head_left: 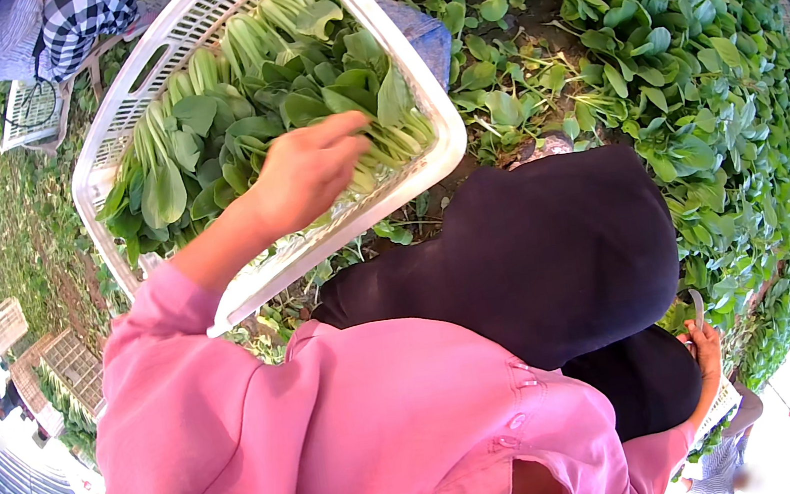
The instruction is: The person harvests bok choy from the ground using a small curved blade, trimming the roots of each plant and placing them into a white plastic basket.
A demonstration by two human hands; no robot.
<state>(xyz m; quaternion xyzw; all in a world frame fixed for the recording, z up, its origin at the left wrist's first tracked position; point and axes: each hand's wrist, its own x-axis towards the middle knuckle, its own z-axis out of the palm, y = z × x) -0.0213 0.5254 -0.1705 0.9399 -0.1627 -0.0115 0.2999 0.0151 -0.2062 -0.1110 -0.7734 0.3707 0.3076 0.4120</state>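
Note:
My left hand reaches over a white plastic crate, palm down, just above the near right part of its load. Its fingers are loosely bent and a little apart, with no plant clearly gripped in them. Leafy greens with pale green stalks lie in rows in the crate, and some stalks show just beyond my fingertips. At the lower right, beside my dark-clad knee, my right hand is closed round a small curved knife. The blade points up toward the plants; the handle is mostly hidden by my fingers.
Dense growing greens fill the right side. Trimmed leaves litter the soil beyond my knee. A person in a checked sleeve is near another crate at the upper left. More crates stand at the far left.

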